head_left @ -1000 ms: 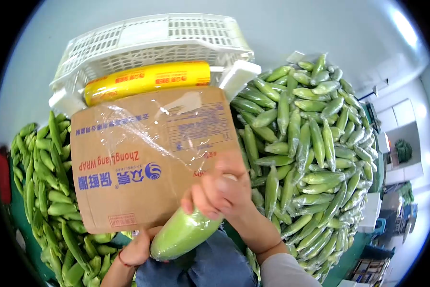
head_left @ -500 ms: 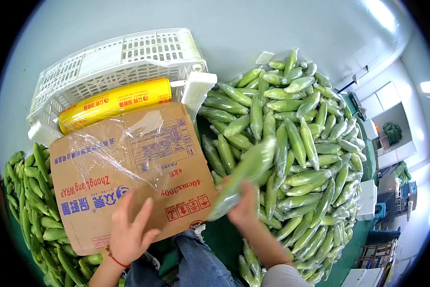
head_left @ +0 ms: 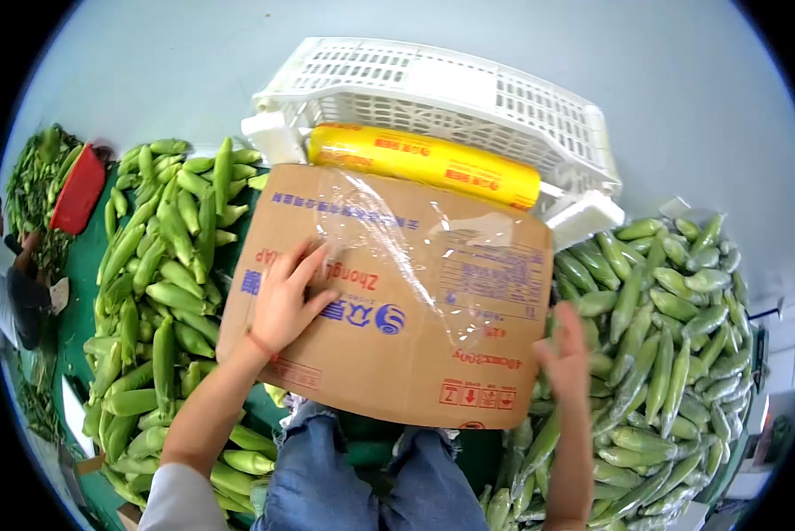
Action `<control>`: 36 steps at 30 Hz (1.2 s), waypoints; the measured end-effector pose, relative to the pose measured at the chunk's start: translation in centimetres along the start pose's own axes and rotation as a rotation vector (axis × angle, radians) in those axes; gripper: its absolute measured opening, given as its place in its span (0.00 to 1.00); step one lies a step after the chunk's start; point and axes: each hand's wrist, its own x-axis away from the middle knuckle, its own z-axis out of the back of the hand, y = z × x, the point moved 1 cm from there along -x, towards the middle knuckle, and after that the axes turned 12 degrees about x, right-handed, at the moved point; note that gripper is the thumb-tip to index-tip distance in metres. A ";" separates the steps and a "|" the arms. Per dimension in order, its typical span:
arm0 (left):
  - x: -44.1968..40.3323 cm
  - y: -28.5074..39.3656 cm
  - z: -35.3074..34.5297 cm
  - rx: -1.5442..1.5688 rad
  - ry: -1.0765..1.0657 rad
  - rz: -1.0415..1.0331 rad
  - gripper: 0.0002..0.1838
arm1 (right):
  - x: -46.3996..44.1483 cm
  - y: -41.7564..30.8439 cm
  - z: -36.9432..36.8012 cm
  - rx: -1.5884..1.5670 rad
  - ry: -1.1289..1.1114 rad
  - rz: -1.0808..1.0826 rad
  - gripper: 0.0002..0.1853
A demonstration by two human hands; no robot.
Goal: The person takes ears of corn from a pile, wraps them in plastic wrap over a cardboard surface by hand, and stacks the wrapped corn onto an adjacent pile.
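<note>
My left hand [head_left: 289, 305] rests on a printed cardboard box [head_left: 406, 363], its fingers spread and nothing in them. A loose sheet of clear cling film [head_left: 375, 221] lies across the box top, coming from a yellow roll of wrap [head_left: 424, 161] behind it. Beyond the box's right edge, my right hand [head_left: 567, 350] is slightly blurred, thumb and fingers apart, with no corn visible in it. Beside that hand is a large heap of film-wrapped corn cobs [head_left: 654, 345]. Unwrapped green corn cobs [head_left: 180, 221] are piled left of the box, near my left forearm.
A white plastic crate [head_left: 450, 84] stands on its side behind the roll, with white foam blocks [head_left: 585, 219] at its ends. At far left are a red basin [head_left: 80, 190], leafy greens [head_left: 39, 168] and another person [head_left: 21, 283]. My knees are below the box.
My right hand has let go of the wrapped corn cob it was moving over the right heap. The view has swung left, bringing more unwrapped corn into sight. My left hand stays on the box.
</note>
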 end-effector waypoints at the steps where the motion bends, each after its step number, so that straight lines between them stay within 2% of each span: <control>1: -1.6 -0.7 -0.3 -0.032 0.011 -0.036 0.31 | 0.2 -2.7 -2.8 0.331 -0.065 0.196 0.29; 2: -2.9 -1.2 -0.6 -0.063 0.018 -0.070 0.28 | 0.0 -4.8 -4.5 0.660 -0.127 0.393 0.29; 4: -5.6 -3.3 -0.7 -0.070 0.044 -0.187 0.16 | -1.2 -5.5 -5.4 0.935 0.123 0.474 0.25; 6: -7.2 -5.2 -1.0 -0.023 -0.006 -0.253 0.10 | -1.6 -8.6 -5.9 0.897 0.157 0.546 0.18; 7: -7.1 -5.7 -0.9 -0.001 -0.037 -0.284 0.08 | -1.6 -7.9 -7.1 0.738 0.010 0.583 0.16; 8: -6.8 -4.9 -0.2 0.037 0.047 -0.376 0.07 | -1.9 -7.0 -7.9 0.577 -0.132 0.614 0.14; 10: -4.4 -4.6 1.4 0.038 -0.013 -0.272 0.07 | -1.2 -7.0 -8.0 0.527 -0.068 0.568 0.08; 12: -0.7 -2.7 5.6 0.011 0.053 -0.479 0.11 | 1.0 -6.3 -6.6 0.308 -0.060 0.186 0.04; 13: 2.4 -2.6 7.5 -0.036 0.059 -0.469 0.12 | 2.4 -5.9 -5.3 0.174 -0.090 0.081 0.03; 14: 5.6 -3.0 8.8 -0.001 -0.068 -0.440 0.12 | 3.7 -5.2 -4.1 0.042 -0.121 -0.025 0.02; 16: 12.1 -2.3 8.5 0.020 -0.139 -0.411 0.12 | 6.9 -3.5 -2.9 0.138 -0.278 -0.071 0.03; 17: 15.1 -1.9 7.6 0.012 -0.072 -0.375 0.09 | 8.1 -3.6 -3.0 0.201 -0.300 0.004 0.03; 19: 20.8 -3.0 5.1 0.102 0.035 -0.197 0.17 | 9.7 -4.6 -3.4 0.328 -0.326 0.162 0.03; 20: 24.0 -4.2 3.3 0.057 0.125 0.035 0.21 | 10.0 -4.8 -3.7 0.298 -0.300 0.139 0.04; 22: 25.6 -6.1 -1.7 0.283 0.552 0.701 0.24 | 10.6 -4.9 -4.4 0.239 -0.255 0.096 0.04; 24: 27.7 -12.4 -8.2 -0.086 0.330 0.761 0.27 | 10.3 -5.0 -4.9 0.284 -0.290 0.074 0.04; 25: 27.2 -13.9 -9.9 -0.003 0.093 0.908 0.25 | 10.1 -4.6 -5.1 0.301 -0.296 0.091 0.05; 26: 30.2 -18.6 -14.3 -0.344 -0.036 0.722 0.23 | 10.1 -4.5 -4.9 0.320 -0.299 0.100 0.05; 28: 28.2 -18.0 -12.3 0.210 0.264 0.815 0.21 | 10.1 -6.1 -4.6 0.372 -0.275 0.145 0.04; 29: 27.2 -17.3 -10.7 0.234 0.199 0.694 0.20 | 10.2 -6.5 -4.6 0.387 -0.263 0.148 0.04; 30: 28.5 -18.8 -10.3 0.707 0.321 0.913 0.22 | 10.6 -6.6 -4.7 0.399 -0.252 0.144 0.04; 31: 27.3 -16.7 -7.9 0.954 0.565 0.924 0.24 | 10.9 -6.0 -5.1 0.422 -0.214 0.170 0.03; 32: 26.2 -13.4 -2.8 1.437 0.592 1.214 0.23 | 11.0 -6.0 -5.3 0.427 -0.189 0.178 0.03; 33: 25.6 -11.0 0.7 1.547 0.597 1.206 0.20 | 11.1 -6.3 -5.4 0.441 -0.170 0.176 0.03; 34: 25.5 -9.4 3.3 1.466 0.617 1.057 0.22 | 11.2 -6.7 -5.4 0.457 -0.158 0.174 0.02; 35: 23.9 -6.8 5.6 1.249 0.707 0.909 0.28 | 11.1 -7.2 -5.4 0.502 -0.121 0.222 0.02; 36: 20.9 -3.6 9.0 1.179 0.517 0.740 0.35 | 11.1 -7.4 -5.5 0.518 -0.111 0.230 0.03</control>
